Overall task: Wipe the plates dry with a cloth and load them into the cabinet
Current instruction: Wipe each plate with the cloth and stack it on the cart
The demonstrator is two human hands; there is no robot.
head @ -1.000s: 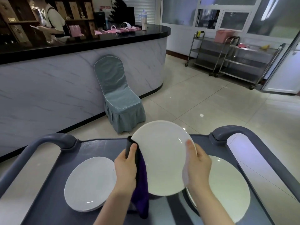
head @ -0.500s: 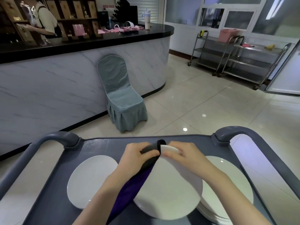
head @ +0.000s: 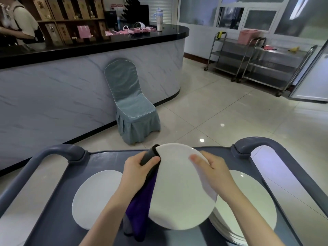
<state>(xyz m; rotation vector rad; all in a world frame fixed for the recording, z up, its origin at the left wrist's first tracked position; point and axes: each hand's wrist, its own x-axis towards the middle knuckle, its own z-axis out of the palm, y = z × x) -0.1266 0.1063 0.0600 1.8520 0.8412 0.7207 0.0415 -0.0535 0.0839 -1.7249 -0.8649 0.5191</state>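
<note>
I hold a round white plate [head: 179, 190] tilted above the grey cart [head: 58, 226]. My left hand [head: 138, 169] grips a dark purple cloth [head: 142, 197] folded over the plate's upper left rim, and the cloth hangs down behind the plate's left edge. My right hand [head: 211, 167] grips the plate's upper right rim, fingers over its face. A single white plate [head: 94, 196] lies on the cart at the left. A stack of white plates [head: 248, 206] sits on the cart at the right, partly hidden by the held plate and my right forearm.
The cart has raised grey handles at the left [head: 58, 153] and at the right [head: 257, 142]. Beyond it stand a covered chair [head: 131, 107] against a marble counter [head: 62, 89], and steel trolleys [head: 257, 63] at the far right. A person [head: 16, 23] stands behind the counter.
The plate went from upright to tilted flat, then rose slightly. My left hand with the cloth moved from the left edge to the upper rim; my right hand shifted right along the rim.
</note>
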